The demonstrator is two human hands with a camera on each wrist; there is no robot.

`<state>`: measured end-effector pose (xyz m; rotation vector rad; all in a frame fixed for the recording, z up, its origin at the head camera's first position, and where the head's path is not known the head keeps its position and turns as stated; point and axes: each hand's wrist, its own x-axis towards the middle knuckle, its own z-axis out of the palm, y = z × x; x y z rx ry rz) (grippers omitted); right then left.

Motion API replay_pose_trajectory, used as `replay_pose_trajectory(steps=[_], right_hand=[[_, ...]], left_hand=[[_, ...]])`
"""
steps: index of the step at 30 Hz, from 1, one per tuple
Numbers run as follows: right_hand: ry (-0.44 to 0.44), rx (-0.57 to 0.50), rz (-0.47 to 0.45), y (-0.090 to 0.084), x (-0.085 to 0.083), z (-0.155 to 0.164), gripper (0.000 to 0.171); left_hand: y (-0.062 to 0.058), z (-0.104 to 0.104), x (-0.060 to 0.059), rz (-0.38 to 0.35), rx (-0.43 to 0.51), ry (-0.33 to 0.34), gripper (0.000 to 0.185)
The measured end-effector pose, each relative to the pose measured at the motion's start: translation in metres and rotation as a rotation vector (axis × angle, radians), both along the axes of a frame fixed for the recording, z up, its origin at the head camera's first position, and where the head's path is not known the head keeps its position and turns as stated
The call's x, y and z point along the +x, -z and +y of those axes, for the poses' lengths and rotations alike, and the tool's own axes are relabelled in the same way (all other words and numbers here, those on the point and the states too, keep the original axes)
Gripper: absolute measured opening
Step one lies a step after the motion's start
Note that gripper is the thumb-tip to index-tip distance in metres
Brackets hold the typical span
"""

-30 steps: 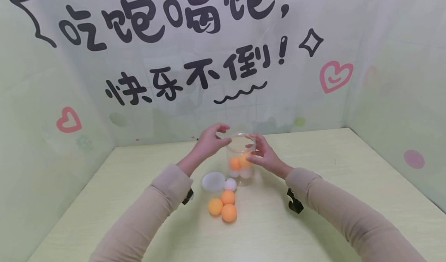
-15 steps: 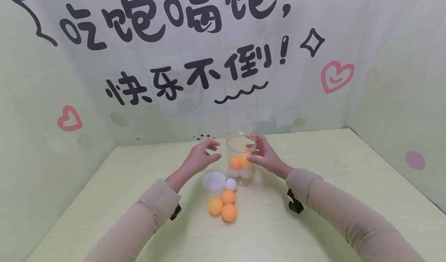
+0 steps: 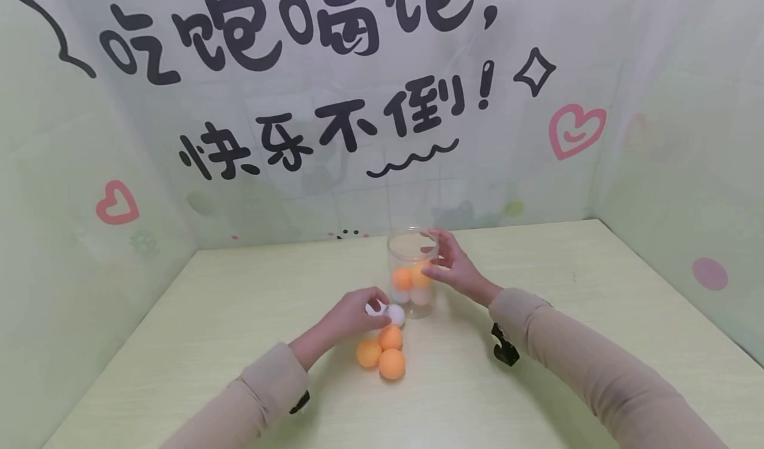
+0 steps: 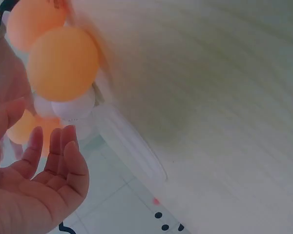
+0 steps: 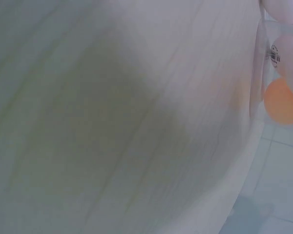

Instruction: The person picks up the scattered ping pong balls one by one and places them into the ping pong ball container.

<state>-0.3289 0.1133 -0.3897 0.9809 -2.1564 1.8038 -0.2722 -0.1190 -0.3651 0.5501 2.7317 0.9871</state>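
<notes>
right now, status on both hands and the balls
Left hand down at white ball, fingers open. Right hand steadies clear jar, four balls inside. Three orange balls loose on table, nothing blocking.

Pale yellow-green wood-grain table (image 3: 537,369) runs ahead of me into the corner of a booth. The back is a whitish wall sheet (image 3: 298,190) printed with big black Chinese characters (image 3: 286,31), a black squiggle line (image 3: 412,160), a black four-point sparkle outline (image 3: 534,72), a pink smiling heart (image 3: 575,130) at upper right and a smaller pink heart (image 3: 117,203) at left. On the pale green right wall panel (image 3: 686,170) sits a pink round dot (image 3: 709,273).
</notes>
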Motion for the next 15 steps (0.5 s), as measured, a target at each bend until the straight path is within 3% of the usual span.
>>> replay_pose_trajectory(steps=[4, 9, 15], right_hand=[[0.010, 0.003, 0.014, 0.000, 0.001, 0.000, 0.066], [0.007, -0.008, 0.013, -0.001, 0.002, -0.001, 0.066], [0.011, -0.005, 0.005, 0.000, 0.002, -0.001, 0.066]], left_hand=[[0.006, 0.004, 0.008, -0.005, -0.030, 0.029, 0.025], [0.013, 0.006, 0.017, -0.033, -0.024, 0.011, 0.027], [0.020, 0.007, 0.022, -0.008, -0.009, 0.015, 0.028]])
